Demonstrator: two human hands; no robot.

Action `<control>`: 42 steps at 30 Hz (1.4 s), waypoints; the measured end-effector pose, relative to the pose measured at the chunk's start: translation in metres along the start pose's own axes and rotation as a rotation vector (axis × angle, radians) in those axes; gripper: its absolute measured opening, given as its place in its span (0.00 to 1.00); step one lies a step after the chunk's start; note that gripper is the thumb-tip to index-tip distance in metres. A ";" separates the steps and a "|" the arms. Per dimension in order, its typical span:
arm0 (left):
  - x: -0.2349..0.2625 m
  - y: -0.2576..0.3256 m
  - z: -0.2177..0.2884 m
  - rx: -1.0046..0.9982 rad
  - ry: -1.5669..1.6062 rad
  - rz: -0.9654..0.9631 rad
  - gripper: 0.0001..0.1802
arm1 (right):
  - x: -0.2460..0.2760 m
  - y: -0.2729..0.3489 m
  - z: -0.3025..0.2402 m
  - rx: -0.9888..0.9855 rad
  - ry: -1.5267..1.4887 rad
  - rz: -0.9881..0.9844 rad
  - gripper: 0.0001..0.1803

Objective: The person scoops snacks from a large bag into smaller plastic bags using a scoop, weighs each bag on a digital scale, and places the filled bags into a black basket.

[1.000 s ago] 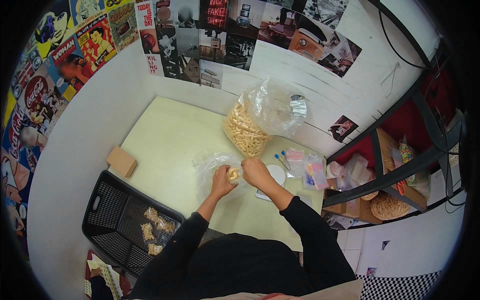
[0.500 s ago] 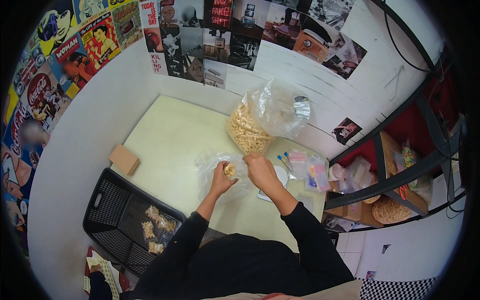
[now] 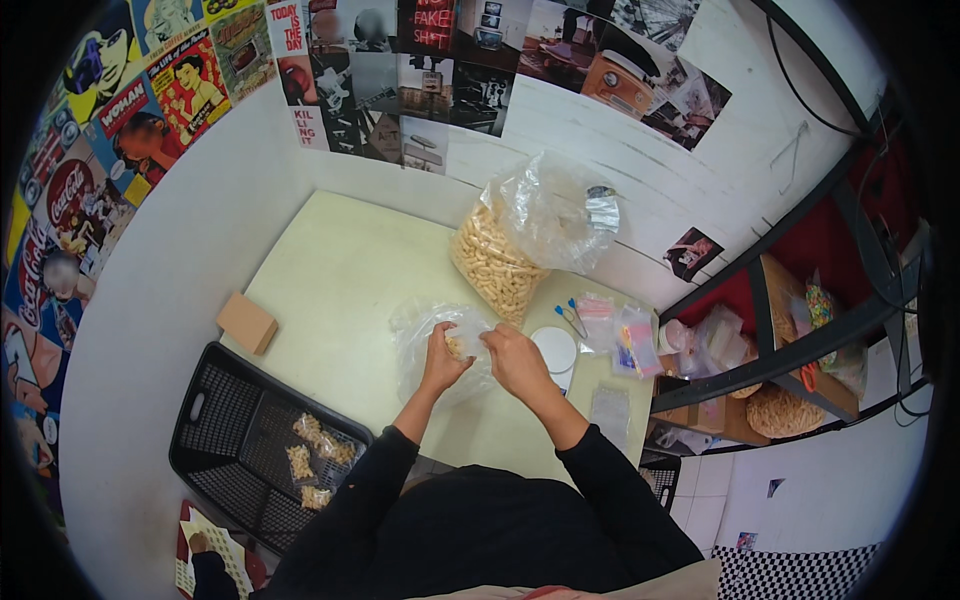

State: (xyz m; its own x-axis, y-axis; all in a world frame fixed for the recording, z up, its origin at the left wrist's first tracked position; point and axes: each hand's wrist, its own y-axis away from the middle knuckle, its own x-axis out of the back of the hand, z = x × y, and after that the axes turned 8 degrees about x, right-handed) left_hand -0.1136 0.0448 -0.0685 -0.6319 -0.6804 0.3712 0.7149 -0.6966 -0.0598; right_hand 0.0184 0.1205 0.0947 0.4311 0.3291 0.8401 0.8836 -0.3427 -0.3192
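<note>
Both of your hands are busy over one small clear packet [image 3: 456,346], which you hold above the crumpled plastic [image 3: 415,322] near the middle of the pale table [image 3: 345,260]. Your left hand [image 3: 446,362] keeps its fingers curled round the packet's body, with pale snack pieces showing inside. Your right hand [image 3: 516,362] has its thumb and fingertips drawn together, and they seem to pinch the film at the packet's upper side; the exact grip there is too small to see. Half a second ago the packet's open end faced up and the snack showed plainly; now the film stretches across toward your right fingers and covers more of it. Your right hand has also come down a little, away from the big bag of snack sticks [image 3: 495,268], which stays at the wall side of the table. With that shift, the round white plate of the scale [image 3: 554,350] shows more fully beside your right wrist. I'd judge from this that your attention is on the packet's mouth rather than its contents. To your left, the filled packets [image 3: 300,461] in the black crate [image 3: 215,420] lie as they did, so this one remains apart from them.
</note>
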 end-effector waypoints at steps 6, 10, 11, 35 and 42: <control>-0.001 0.000 -0.009 -0.002 0.096 -0.060 0.40 | -0.010 0.009 0.010 -0.070 -0.065 0.027 0.10; 0.009 0.002 -0.011 -0.048 0.107 -0.050 0.40 | -0.024 0.013 0.022 -0.132 -0.101 0.144 0.10; 0.013 0.002 -0.013 -0.027 0.137 -0.049 0.40 | -0.029 0.013 0.032 -0.197 -0.182 0.219 0.10; 0.050 0.001 0.024 0.297 0.502 -0.633 0.15 | -0.049 0.009 0.057 -0.072 -0.523 -0.116 0.09; 0.044 0.006 0.027 0.121 0.343 -0.453 0.11 | -0.054 0.016 0.051 -0.224 -0.716 -0.086 0.08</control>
State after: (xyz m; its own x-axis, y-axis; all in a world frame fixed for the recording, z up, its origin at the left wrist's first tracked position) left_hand -0.1289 0.0169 -0.0279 -0.9292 -0.3693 0.0124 0.3669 -0.9183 0.1486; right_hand 0.0191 0.1423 0.0218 0.4436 0.8280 0.3430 0.8940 -0.4357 -0.1045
